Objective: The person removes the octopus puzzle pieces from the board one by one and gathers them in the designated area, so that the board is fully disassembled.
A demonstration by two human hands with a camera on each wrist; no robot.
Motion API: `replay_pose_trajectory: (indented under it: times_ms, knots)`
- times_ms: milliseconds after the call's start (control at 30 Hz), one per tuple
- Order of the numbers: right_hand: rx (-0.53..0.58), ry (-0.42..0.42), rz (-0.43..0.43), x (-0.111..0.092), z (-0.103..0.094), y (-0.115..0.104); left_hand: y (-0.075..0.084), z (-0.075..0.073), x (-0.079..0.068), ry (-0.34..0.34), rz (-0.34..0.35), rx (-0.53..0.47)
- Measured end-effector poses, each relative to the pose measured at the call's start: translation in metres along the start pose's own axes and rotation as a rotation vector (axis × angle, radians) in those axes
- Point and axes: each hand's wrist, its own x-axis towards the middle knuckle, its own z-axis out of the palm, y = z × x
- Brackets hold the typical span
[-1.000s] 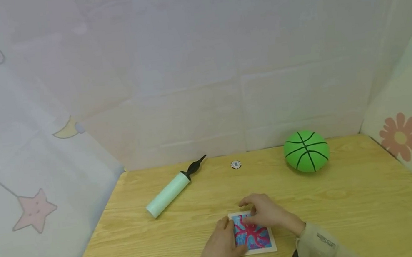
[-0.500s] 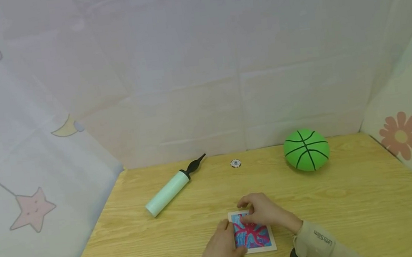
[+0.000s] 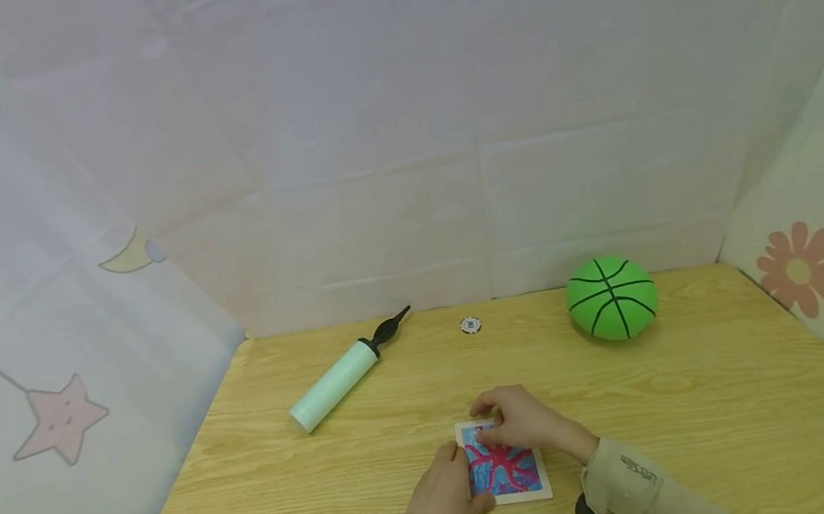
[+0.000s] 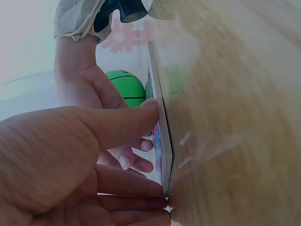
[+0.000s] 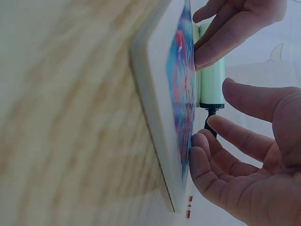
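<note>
A square, white-bordered board with a pink octopus picture [image 3: 505, 477] lies flat near the table's front. My left hand [image 3: 441, 497] is at its left side, fingers along the left edge and thumb at the near edge. Seen from the left wrist, the thumb [image 4: 134, 117] is extended with its tip at the board's edge. Over the far part of the picture is my right hand [image 3: 527, 421], thumb and index finger apart and nothing between them. In the right wrist view, its bent lower fingers [image 5: 200, 162] are right at the board's surface.
Back left on the wooden table [image 3: 256, 491] lies a pale green hand pump [image 3: 335, 386] with a black nozzle. A white round chip [image 3: 470, 325] is at the back centre. A green ball with black lines [image 3: 612, 299] rests at the back right, near the curtain wall.
My right hand has shifted slightly left over the octopus picture. The left hand and the board keep nearly the same place, and the head view has tilted a little.
</note>
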Motion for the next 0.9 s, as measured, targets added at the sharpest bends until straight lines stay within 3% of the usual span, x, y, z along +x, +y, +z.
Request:
replay_pose_trajectory:
  times_ms: [533,900]
  knots:
    - [-0.047,-0.031,-0.001,0.008,0.005,0.003,-0.002,0.000,0.000,0.001,0.025,0.008]
    - [-0.084,-0.080,-0.070,0.016,0.003,0.006,-0.003,-0.001,0.000,0.006,0.058,0.008]
